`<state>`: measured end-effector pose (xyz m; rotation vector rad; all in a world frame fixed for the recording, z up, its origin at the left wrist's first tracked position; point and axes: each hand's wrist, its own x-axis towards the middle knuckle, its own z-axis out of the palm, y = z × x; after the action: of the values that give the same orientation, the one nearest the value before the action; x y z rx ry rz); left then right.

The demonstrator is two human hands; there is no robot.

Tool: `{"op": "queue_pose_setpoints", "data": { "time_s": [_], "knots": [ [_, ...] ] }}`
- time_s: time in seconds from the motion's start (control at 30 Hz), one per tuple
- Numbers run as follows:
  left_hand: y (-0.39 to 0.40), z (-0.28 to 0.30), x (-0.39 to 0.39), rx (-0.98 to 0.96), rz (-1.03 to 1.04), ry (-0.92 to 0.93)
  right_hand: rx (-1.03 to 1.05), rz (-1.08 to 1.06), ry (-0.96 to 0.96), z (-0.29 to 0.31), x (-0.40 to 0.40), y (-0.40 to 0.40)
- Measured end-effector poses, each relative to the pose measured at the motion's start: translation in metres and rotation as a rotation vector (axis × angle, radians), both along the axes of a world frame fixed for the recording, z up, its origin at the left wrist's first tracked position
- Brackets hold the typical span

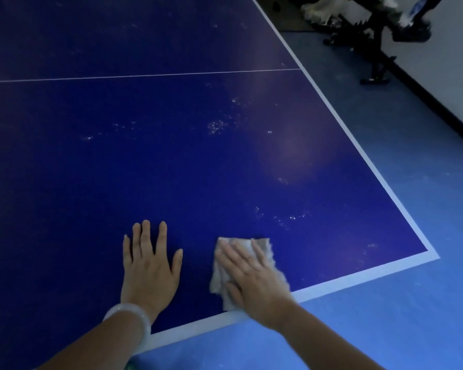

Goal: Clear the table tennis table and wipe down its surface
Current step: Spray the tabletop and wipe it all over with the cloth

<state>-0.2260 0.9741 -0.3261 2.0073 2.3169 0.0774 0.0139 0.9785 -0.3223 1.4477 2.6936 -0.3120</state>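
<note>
Wrists low at 6 o'clock, left hand (149,265) spread flat bracing on table (118,156), right hand (254,279) flat pressing cloth (262,249) near 5 o'clock corner: best swept overlapping toward 1 o'clock specks (218,126).

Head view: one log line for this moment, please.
phase: wiping | right hand: presses cloth flat | left hand: flat on table | specks: remain

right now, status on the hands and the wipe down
Left hand flat on table, bracing. Right hand pressing cloth near corner. Pale specks ahead unwiped. Nothing blocking.
</note>
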Motion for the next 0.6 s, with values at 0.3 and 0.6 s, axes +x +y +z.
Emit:
{"op": "queue_pose_setpoints", "data": {
  "time_s": [0.3, 0.6],
  "knots": [
    [0.000, -0.001, -0.001, -0.020, 0.000, 0.002, 0.202, -0.962, 0.052, 0.007, 0.034, 0.003],
    [0.002, 0.000, 0.000, -0.049, 0.018, 0.029, 0.020, -0.122, -0.017, 0.003, 0.001, 0.066]
  ]
}}
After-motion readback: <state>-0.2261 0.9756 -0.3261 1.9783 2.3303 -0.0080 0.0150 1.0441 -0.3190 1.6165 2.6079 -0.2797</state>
